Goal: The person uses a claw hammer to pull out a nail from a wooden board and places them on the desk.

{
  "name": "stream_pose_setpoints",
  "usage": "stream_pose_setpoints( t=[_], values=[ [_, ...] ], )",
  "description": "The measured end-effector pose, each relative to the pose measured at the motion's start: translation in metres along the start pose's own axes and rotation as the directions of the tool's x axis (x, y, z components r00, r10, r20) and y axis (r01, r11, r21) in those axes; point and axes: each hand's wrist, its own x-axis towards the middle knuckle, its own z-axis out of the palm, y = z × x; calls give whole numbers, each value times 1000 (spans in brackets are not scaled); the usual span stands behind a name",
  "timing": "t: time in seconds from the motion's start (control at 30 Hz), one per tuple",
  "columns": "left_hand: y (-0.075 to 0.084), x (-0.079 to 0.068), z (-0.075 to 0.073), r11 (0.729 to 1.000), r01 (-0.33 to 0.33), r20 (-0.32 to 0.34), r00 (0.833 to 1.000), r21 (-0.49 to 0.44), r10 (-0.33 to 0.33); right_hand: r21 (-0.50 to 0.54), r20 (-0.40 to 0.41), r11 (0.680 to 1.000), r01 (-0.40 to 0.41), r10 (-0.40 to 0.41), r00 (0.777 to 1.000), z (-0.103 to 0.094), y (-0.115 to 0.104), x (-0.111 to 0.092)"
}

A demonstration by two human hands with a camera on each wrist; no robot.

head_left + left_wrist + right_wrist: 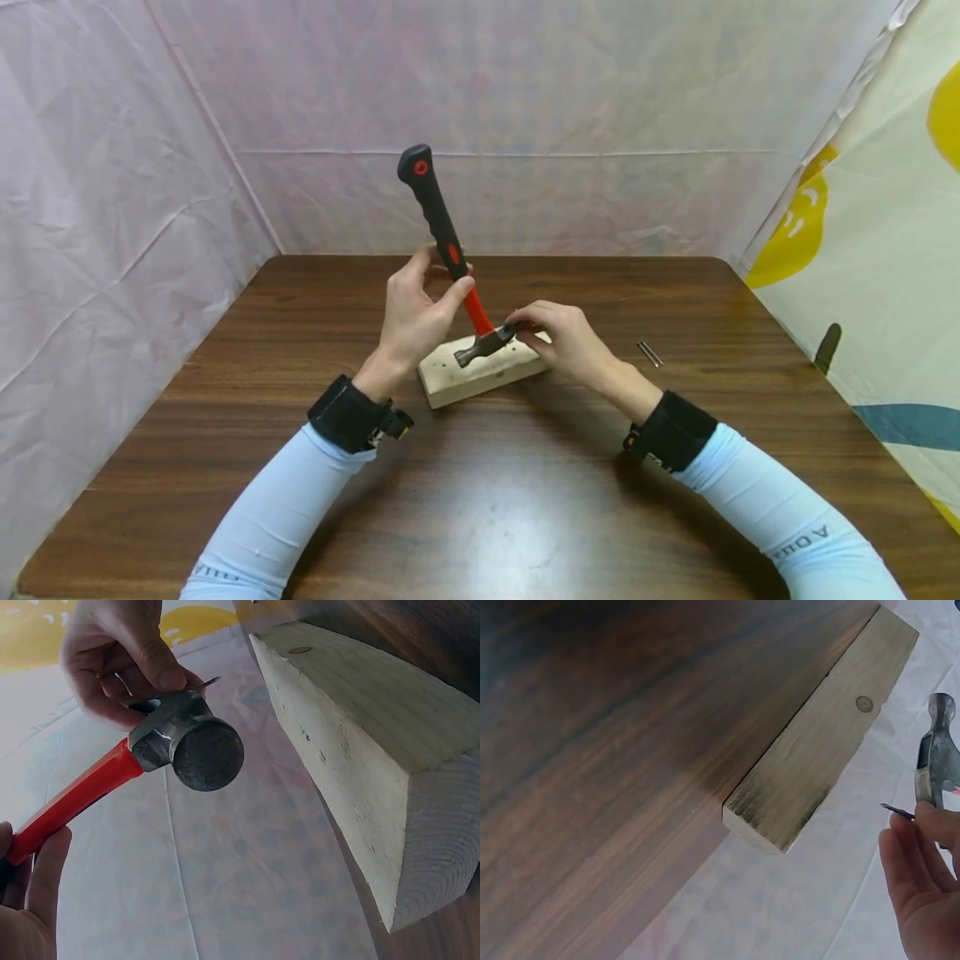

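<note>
My left hand point(416, 312) grips the claw hammer point(478, 312) low on its handle, around where the black grip meets the red neck. The handle points up and the steel head point(184, 742) hangs above the pale wooden block point(480, 371), apart from it in the left wrist view. At the claw end, my right hand point(558, 333) pinches a nail point(898, 811) between thumb and fingers, its tip sticking out. Right fingertips lie against or close beside the claw; contact cannot be told. The block's upper face has several small dark marks.
Two loose nails point(650, 354) lie on the brown wooden table point(300, 333), right of the block. Pale cloth point(525, 83) hangs behind the table and at its left. A patterned cloth point(885, 275) with yellow shapes hangs at the right.
</note>
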Motion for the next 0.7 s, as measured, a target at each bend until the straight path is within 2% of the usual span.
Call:
stream_pose_setpoints(
  t=[0.2, 0.53, 0.7],
  values=[
    [0, 0, -2, 999, 30, 20, 999, -13, -30, -4, -4, 1000, -21, 21, 1000, 0, -3, 1],
    [-2, 0, -4, 1000, 8, 51, 999, 24, -10, 9, -27, 994, -106, 106, 994, -3, -2, 2],
    [-3, 1, -3, 1000, 11, 47, 999, 10, -12, -32, -27, 993, -114, 113, 993, -11, 1, 1]
  ],
)
